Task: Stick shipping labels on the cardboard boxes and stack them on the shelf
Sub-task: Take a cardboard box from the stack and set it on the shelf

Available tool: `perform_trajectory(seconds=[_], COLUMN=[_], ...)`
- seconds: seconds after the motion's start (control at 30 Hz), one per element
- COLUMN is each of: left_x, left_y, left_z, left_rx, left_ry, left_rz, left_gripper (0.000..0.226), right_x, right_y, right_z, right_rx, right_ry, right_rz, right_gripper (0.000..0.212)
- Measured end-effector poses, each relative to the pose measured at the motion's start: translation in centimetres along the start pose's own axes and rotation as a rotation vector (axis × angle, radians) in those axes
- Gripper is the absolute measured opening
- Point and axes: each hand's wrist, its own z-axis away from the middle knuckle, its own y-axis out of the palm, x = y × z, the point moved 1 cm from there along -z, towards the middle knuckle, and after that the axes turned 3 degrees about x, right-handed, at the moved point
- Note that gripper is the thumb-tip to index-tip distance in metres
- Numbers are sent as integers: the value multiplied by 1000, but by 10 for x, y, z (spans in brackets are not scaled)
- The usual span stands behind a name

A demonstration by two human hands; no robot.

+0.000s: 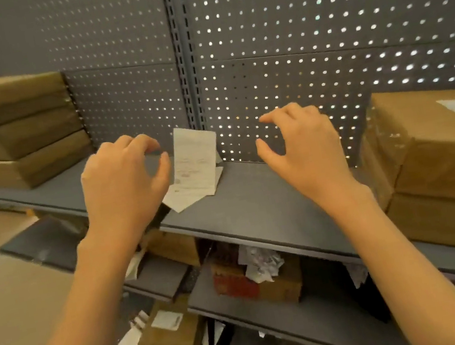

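Nearest the lens, two bare forearms reaching up from the bottom edge. Left hand (123,180) raised over the shelf (254,195), fingers loosely curled, thumb and forefinger apart, holding nothing. Just beside its fingertips, the shipping labels (193,163): one sheet propped against the pegboard back panel (288,41), others lying flat beneath it. Right hand (303,147) likewise hovering wide, empty, well right of the papers. Far left, a stack of flat cardboard boxes (11,130); far right, two taped boxes (439,149), the upper one already labelled.

Probably reaching for a label: best pinched by a free corner, lifted clear of the sheets below, kept uncreased.

Print on the labels too blurred to read. Right stack cut off by the frame. Lower shelves cluttered with crumpled paper and boxes, hard to sort out.
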Motion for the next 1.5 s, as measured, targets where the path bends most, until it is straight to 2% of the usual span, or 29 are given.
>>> perform_trajectory(seconds=[0.3, 0.53, 0.83, 1.07, 1.23, 1.37, 1.5], left_x=[163, 248, 355, 428, 482, 528, 575], left_y=[-30, -34, -18, -6, 8, 25, 42], left_z=[8, 9, -23, -61, -80, -99, -122], left_rx=[82, 100, 40, 12, 15, 23, 17], left_ry=[-61, -154, -244, -248, -262, -214, -148], left_rz=[-101, -172, -236, -268, -247, -185, -109], left_gripper=[32, 18, 27, 18, 20, 28, 27], right_x=[143, 225, 312, 377, 414, 440, 467], right_y=[81, 143, 224, 270, 302, 325, 341], right_z=[-40, -75, -142, -204, -229, -246, -259], right_rx=[34, 85, 68, 36, 18, -47, -145], right_ry=[-88, -177, -258, -302, -314, -278, -202], right_rz=[-134, -219, -346, -420, -409, -382, -313], right_gripper=[32, 34, 32, 31, 30, 30, 29])
